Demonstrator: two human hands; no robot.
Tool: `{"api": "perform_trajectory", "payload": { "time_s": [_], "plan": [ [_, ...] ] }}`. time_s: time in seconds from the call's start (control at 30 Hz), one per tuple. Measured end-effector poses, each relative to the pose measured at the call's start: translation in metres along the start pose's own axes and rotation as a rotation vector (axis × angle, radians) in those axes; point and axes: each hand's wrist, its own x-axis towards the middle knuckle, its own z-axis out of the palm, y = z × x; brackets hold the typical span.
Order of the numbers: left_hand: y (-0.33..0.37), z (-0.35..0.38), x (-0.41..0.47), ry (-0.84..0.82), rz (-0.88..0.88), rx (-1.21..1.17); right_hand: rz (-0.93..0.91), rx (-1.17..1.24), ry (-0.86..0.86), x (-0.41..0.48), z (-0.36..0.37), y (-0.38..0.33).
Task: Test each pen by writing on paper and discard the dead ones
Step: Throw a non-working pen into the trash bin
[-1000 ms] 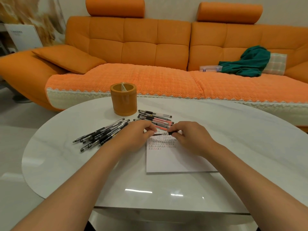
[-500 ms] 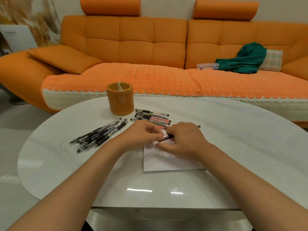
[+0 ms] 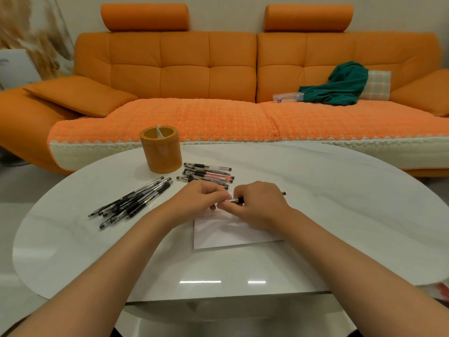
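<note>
White counter [image 3: 328,190]: pen [image 3: 239,200] over far edge of paper [image 3: 230,235]; judged light, stiff, slick. Barrel grasped by right hand [image 3: 260,206]; left hand [image 3: 200,199] pinches tip end. Best hold: grip section.

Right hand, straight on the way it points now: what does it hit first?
Most likely the left hand: the right hand points left and slightly away, and the two meet at the pen it holds. The pens by the holder lie beyond; depth unclear.
</note>
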Motion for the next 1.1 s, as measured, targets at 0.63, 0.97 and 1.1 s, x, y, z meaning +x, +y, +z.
{"api": "perform_trajectory", "payload": {
  "time_s": [0.63,0.97,1.1],
  "plan": [
    [0.132,0.214,0.064,-0.055,0.354,0.41,0.552,0.257,0.276,-0.169,-0.119,0.186],
    [0.164,0.33,0.08,-0.155,0.435,0.624,0.889,0.316,0.356,-0.283,-0.104,0.264],
    [0.157,0.348,0.084,-0.099,0.464,0.716,0.985,0.269,0.138,-0.313,-0.081,0.28]
  ]
}}
